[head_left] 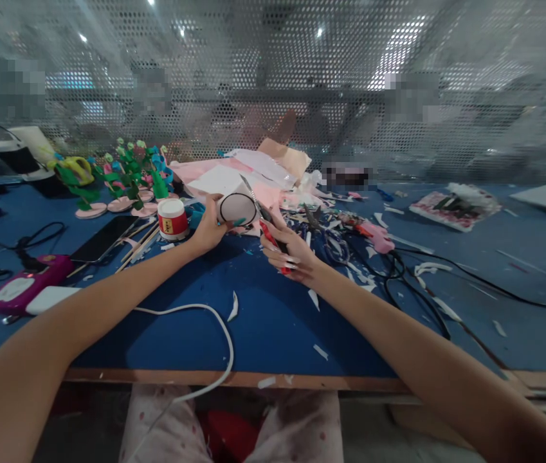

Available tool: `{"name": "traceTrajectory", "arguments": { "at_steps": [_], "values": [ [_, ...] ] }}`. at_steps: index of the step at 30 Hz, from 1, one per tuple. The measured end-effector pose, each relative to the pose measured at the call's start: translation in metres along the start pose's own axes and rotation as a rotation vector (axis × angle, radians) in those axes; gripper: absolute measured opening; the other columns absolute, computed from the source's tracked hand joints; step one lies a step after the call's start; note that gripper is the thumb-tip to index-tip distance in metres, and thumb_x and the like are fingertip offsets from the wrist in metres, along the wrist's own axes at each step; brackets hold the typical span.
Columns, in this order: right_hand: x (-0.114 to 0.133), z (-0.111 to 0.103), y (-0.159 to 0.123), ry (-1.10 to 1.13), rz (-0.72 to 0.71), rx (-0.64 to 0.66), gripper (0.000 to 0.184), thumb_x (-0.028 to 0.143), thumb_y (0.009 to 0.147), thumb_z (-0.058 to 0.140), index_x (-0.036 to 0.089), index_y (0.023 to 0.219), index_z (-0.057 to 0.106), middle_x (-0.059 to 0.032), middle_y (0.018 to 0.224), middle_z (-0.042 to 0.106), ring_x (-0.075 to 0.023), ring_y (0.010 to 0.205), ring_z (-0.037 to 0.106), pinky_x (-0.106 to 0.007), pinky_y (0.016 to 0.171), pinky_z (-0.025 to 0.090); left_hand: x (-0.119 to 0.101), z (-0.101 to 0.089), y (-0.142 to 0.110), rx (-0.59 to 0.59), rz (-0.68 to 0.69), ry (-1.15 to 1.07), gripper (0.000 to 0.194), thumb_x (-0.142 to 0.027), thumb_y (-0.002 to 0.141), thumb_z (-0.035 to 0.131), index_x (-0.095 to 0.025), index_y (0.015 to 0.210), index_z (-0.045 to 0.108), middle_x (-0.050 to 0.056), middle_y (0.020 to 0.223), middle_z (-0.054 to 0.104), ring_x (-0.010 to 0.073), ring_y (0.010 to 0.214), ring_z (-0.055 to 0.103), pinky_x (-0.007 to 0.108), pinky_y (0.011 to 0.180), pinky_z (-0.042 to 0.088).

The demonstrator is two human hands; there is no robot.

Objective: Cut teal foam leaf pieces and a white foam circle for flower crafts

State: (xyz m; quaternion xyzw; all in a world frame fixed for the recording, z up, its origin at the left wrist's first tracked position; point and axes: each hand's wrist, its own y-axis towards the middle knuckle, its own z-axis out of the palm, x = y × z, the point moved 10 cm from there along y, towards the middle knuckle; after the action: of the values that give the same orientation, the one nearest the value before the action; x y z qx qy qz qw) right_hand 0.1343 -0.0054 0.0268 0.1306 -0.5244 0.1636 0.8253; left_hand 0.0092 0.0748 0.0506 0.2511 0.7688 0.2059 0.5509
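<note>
Over the middle of the table, my left hand (209, 226) is closed on a white round piece (238, 209) with a black line around its edge. My fingers grip it from the left; whether it is a flat disc or a hollow shape I cannot tell. My right hand (288, 249) is closed around red-handled scissors (269, 229), their grey blades pointing up and left along the right edge of the white piece. Left of my left hand stands a small white-lidded jar (172, 218) with a red label.
Green craft plants (132, 170) on pink discs stand at the back left. A black phone (103, 238), thin sticks and a purple power strip (31, 283) lie left. Scraps and a pink glue gun (377, 238) with a black cable lie right. A white cable (222, 321) crosses the front edge.
</note>
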Motion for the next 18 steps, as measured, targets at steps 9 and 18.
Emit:
{"name": "traceTrajectory", "arguments": {
  "at_steps": [9, 18],
  "values": [
    [-0.001, 0.000, -0.001, 0.011, 0.005, 0.019, 0.036, 0.025, 0.088, 0.044, 0.030, 0.124, 0.042, 0.0109, 0.050, 0.039, -0.0020, 0.028, 0.017, -0.012, 0.026, 0.015, -0.003, 0.005, -0.002, 0.079, 0.024, 0.084, 0.051, -0.022, 0.064, 0.071, -0.017, 0.103, 0.039, 0.006, 0.102, 0.047, 0.0222, 0.102, 0.050, 0.040, 0.094, 0.044],
    [0.001, 0.002, -0.003, -0.003, 0.010, 0.005, 0.037, 0.025, 0.089, 0.044, 0.030, 0.125, 0.040, 0.0117, 0.049, 0.037, -0.0017, 0.026, 0.016, -0.011, 0.025, 0.013, -0.002, 0.013, -0.005, 0.139, -0.036, -0.062, 0.053, -0.027, 0.062, 0.075, -0.017, 0.103, 0.042, 0.007, 0.101, 0.047, 0.0246, 0.101, 0.053, 0.049, 0.093, 0.046]
  ]
}}
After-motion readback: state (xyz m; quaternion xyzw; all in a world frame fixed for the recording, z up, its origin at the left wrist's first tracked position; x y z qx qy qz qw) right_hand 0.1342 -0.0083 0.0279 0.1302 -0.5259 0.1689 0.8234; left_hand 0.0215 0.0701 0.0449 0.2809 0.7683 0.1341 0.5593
